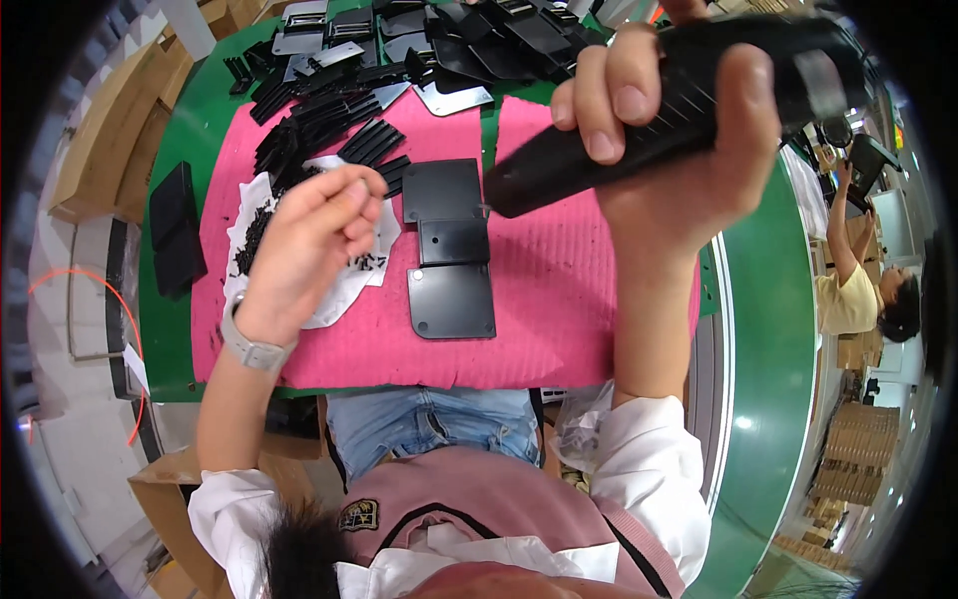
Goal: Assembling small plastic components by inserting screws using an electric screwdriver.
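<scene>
My right hand (679, 170) is wrapped around a black electric screwdriver (549, 170), raised over the right part of the pink mat (559, 299). The tool's narrow end points left, and its tip appears by the right edge of a black plate assembly (449, 295). Two larger plates with rounded corners lie in line there, joined by a smaller middle piece. To the left, my left hand (319, 235) is closed in a pinch above a white sheet (329, 304) with many small black screws (369, 263). Whatever the pinched fingers hold cannot be made out.
Black slotted strips (319, 125) and a heap of black plates and metal-faced parts (469, 45) cover the far side of the green table (225, 65). Dark plates (178, 230) lie at its left edge. Cardboard boxes (115, 140) stand left; another person (853, 299) is at right.
</scene>
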### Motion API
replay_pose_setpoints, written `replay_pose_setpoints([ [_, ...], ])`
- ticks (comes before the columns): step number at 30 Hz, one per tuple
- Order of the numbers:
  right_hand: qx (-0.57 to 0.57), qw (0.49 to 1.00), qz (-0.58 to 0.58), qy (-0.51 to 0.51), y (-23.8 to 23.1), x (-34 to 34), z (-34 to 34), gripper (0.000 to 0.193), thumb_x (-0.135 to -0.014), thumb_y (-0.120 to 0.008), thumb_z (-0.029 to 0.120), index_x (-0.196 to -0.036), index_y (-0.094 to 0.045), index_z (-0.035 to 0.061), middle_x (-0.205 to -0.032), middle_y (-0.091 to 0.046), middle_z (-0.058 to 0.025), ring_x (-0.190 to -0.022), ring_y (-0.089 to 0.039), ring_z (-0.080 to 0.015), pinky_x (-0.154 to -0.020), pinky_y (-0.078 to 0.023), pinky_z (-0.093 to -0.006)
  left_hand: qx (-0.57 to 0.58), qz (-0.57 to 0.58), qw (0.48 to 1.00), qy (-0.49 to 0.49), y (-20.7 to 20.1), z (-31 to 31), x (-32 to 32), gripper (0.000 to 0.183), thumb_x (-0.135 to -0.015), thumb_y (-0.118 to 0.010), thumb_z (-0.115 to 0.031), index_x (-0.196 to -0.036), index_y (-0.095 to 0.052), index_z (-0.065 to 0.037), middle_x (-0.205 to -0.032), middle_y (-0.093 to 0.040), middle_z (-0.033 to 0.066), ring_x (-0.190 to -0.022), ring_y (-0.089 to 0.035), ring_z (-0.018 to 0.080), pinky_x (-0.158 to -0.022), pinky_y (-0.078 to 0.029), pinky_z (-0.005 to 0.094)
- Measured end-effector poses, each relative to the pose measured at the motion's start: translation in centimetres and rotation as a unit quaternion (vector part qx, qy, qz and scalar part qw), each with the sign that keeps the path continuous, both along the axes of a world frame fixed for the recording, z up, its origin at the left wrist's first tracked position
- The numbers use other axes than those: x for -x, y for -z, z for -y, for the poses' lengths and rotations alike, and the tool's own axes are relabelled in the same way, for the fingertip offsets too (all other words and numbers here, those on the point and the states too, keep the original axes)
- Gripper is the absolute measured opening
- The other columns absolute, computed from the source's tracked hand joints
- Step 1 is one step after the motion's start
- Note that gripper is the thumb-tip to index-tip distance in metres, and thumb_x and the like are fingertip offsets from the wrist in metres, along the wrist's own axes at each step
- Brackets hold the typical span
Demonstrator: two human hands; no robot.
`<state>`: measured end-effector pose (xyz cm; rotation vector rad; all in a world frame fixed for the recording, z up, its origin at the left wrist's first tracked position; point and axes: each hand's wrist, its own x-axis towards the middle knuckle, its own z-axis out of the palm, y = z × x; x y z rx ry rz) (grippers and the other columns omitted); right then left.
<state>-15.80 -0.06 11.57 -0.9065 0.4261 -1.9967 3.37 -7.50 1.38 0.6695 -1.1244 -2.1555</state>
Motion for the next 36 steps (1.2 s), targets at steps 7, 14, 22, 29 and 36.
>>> replay_pose_setpoints([
  [7,0.145,0.956,-0.235,-0.101,0.9,3.6,-0.4,0.057,-0.091,-0.045,0.054,-0.127,-0.046,0.0095,-0.074,-0.047,-0.0006,-0.057,-0.047,-0.0144,-0.068,-0.041,-0.0349,-0.025,0.033,0.999,0.032,0.2,-2.1,1.0,0.018,-0.091,-0.060,-0.013,-0.099,-0.061,0.003,-0.078,-0.059,0.0041,-0.058,-0.043,0.0040,-0.051,-0.035,0.0186],
  [14,0.149,0.969,-0.153,-0.127,3.0,2.7,0.8,0.052,-0.091,-0.045,0.053,-0.121,-0.048,0.0109,-0.070,-0.048,-0.0014,-0.053,-0.047,-0.0147,-0.066,-0.042,-0.0354,-0.059,0.004,0.997,0.048,0.6,-2.3,0.8,0.021,-0.091,-0.061,-0.015,-0.101,-0.062,0.003,-0.078,-0.061,0.0052,-0.057,-0.044,0.0041,-0.051,-0.035,0.0178],
  [22,0.139,0.970,-0.151,-0.133,4.0,2.0,0.8,0.051,-0.091,-0.046,0.053,-0.122,-0.048,0.0122,-0.070,-0.048,-0.0017,-0.054,-0.048,-0.0150,-0.066,-0.042,-0.0352,-0.067,-0.004,0.997,0.033,1.1,-2.7,0.8,0.018,-0.092,-0.060,-0.016,-0.100,-0.062,0.000,-0.078,-0.062,0.0062,-0.056,-0.044,0.0042,-0.050,-0.035,0.0185],
  [29,0.215,0.955,-0.136,-0.151,4.0,2.5,1.2,0.049,-0.090,-0.046,0.052,-0.120,-0.048,0.0126,-0.070,-0.047,-0.0012,-0.054,-0.048,-0.0141,-0.066,-0.042,-0.0345,-0.074,-0.049,0.993,0.079,0.3,-2.6,0.0,0.017,-0.088,-0.062,-0.008,-0.102,-0.063,0.002,-0.081,-0.065,0.0088,-0.055,-0.051,0.0058,-0.051,-0.042,0.0206],
  [36,0.064,0.984,-0.135,-0.097,3.2,1.8,1.2,0.030,-0.087,-0.050,0.021,-0.106,-0.045,-0.0016,-0.060,-0.048,-0.0094,-0.044,-0.046,-0.0177,-0.046,-0.042,-0.0303,0.110,0.144,0.981,0.063,0.9,-2.4,-0.2,0.019,-0.088,-0.062,-0.008,-0.103,-0.060,0.003,-0.074,-0.063,0.0057,-0.057,-0.054,0.0056,-0.052,-0.044,0.0189],
])
